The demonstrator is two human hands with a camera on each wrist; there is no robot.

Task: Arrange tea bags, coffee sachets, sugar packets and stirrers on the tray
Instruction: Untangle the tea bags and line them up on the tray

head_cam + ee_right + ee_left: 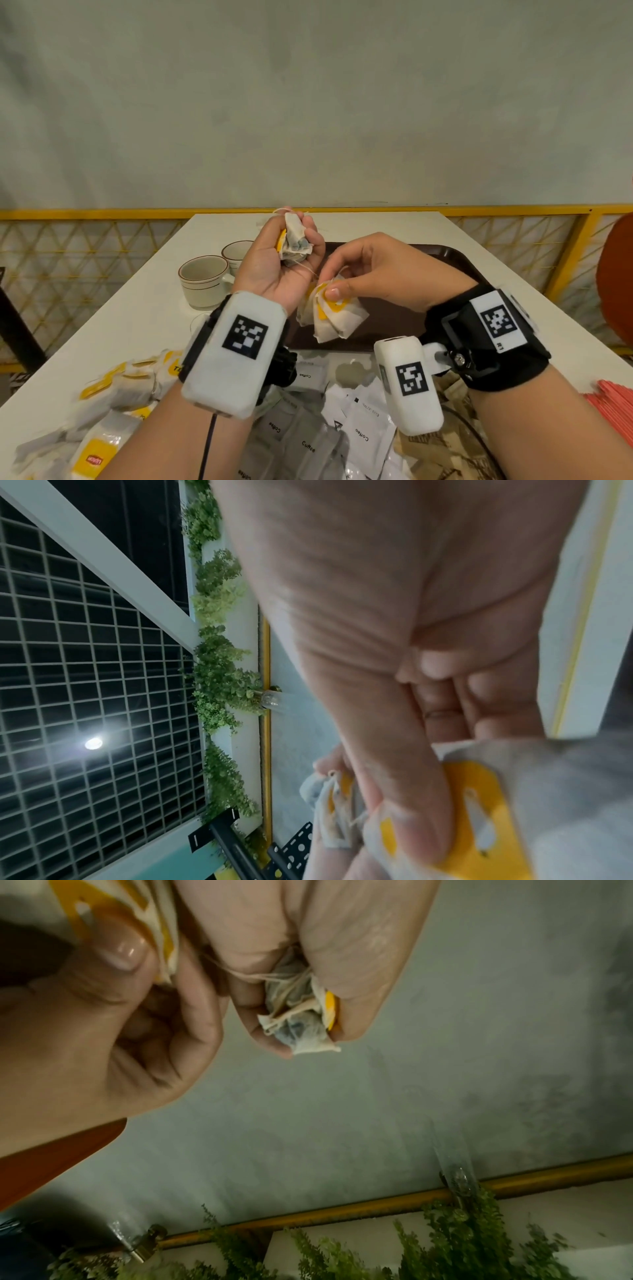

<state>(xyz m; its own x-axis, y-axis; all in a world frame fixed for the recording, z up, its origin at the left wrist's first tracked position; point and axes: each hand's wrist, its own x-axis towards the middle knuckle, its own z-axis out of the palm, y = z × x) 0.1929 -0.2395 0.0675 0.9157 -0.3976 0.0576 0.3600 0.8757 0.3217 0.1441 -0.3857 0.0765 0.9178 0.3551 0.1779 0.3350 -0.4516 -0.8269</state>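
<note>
Nearest the head camera, along the bottom of the frame, lie loose coffee sachets (308, 442) at centre, a heap of tea bags (102, 404) at lower left, brown sugar packets (435, 445) to the right of the sachets, and red stirrers (613, 397) at the right edge, all on the white table (137, 325).

Above them, mid-frame, both hands are raised over the dark brown tray (455, 260). Left hand (287, 260) is turned palm up, wrist toward the camera, its fingers (363, 961) curled tight round a crumpled tea bag (294, 240); that bag's long axis runs up the frame, one corner poking out past the fingertips, its yellow tag (330, 1010) pressed against the thumb side. Right hand (373, 274) comes in from the right with its back uppermost, thumb and forefinger pinching the top of a bunch of bags (332, 315) that hangs down and slants toward lower right, yellow tags facing the camera. A string (310, 270) runs between the two bundles; the hands are close together, nearly touching.

At middle left, two cups (205, 277) stand on the table beside the tray.
</note>
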